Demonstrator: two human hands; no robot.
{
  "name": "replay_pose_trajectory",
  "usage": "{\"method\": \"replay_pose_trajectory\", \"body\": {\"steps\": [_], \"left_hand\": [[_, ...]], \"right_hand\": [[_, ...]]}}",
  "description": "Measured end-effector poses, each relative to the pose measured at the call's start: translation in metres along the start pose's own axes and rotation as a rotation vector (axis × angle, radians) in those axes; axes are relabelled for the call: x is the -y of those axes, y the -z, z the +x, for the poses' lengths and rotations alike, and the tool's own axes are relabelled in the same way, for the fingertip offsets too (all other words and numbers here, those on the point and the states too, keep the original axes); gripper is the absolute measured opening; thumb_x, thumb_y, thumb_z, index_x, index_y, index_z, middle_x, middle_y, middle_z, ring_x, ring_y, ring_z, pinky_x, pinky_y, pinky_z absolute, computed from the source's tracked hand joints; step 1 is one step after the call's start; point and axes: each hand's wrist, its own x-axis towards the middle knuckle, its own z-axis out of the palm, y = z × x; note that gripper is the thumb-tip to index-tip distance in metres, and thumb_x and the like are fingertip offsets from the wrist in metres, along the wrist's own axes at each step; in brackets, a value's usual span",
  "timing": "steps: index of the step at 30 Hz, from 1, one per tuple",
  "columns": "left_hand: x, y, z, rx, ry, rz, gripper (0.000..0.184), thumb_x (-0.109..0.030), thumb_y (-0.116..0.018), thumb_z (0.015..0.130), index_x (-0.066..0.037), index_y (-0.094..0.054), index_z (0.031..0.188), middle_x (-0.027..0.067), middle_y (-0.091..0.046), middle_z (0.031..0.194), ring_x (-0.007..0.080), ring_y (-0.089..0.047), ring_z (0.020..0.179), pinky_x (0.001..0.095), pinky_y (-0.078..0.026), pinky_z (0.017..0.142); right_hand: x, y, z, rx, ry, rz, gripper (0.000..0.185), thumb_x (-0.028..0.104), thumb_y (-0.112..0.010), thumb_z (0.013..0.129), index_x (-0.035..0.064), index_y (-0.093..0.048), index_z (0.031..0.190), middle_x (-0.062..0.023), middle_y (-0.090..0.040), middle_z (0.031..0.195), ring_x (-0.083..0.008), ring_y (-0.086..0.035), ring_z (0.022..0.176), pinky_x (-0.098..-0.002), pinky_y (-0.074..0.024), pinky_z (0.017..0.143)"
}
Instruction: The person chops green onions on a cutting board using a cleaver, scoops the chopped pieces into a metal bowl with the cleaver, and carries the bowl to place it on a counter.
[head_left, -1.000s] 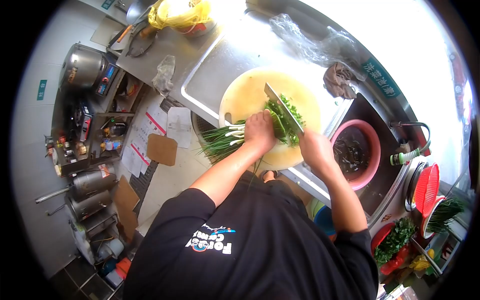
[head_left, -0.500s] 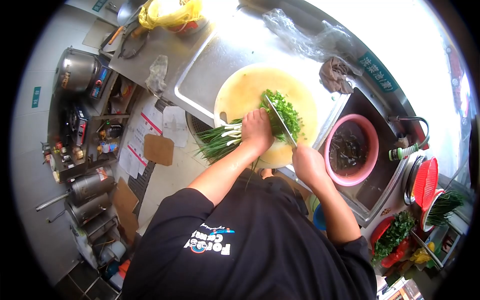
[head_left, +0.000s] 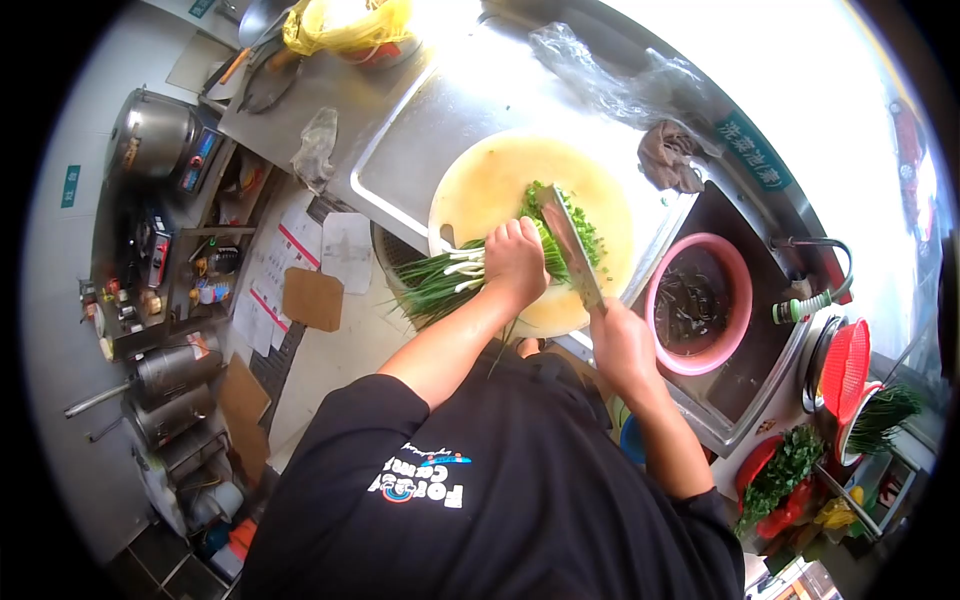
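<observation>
One knife (head_left: 572, 246), one "洗菜池" sign (head_left: 753, 152)

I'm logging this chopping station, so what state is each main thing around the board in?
cutting board: flat, partly covered
green onions: partly chopped
knife: held, blade over the board
left hand: closed over the green onions
right hand: gripping the knife
pink basin: upright, partly filled
brown cloth: crumpled
clear plastic: crumpled
</observation>
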Motion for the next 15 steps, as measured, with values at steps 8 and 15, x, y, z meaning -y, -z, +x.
{"method": "replay_pose_trajectory", "body": {"steps": [8,15], "left_hand": [[-0.003,0.000,0.004,0.091,0.054,-0.033,0.058,-0.016,-0.070,0.072,0.005,-0.045,0.120,0.0162,-0.054,0.111,0.0298,-0.052,0.108,0.0405,-0.039,0.098],[0.006,-0.012,0.001,-0.165,-0.054,-0.027,0.051,-0.012,-0.067,0.069,0.008,-0.050,0.113,0.0193,-0.057,0.101,0.0336,-0.056,0.097,0.0440,-0.042,0.090]], "right_hand": [[-0.007,-0.035,-0.004,0.092,-0.124,-0.067,0.019,0.014,-0.054,0.092,-0.0036,-0.058,0.086,-0.0276,-0.065,0.077,-0.0468,-0.063,0.075,-0.0543,-0.0496,0.069],[-0.019,-0.082,0.066,0.049,-0.102,-0.057,0.021,0.016,-0.053,0.092,-0.0024,-0.059,0.085,-0.0279,-0.066,0.082,-0.0453,-0.065,0.081,-0.0551,-0.0494,0.073]]}}
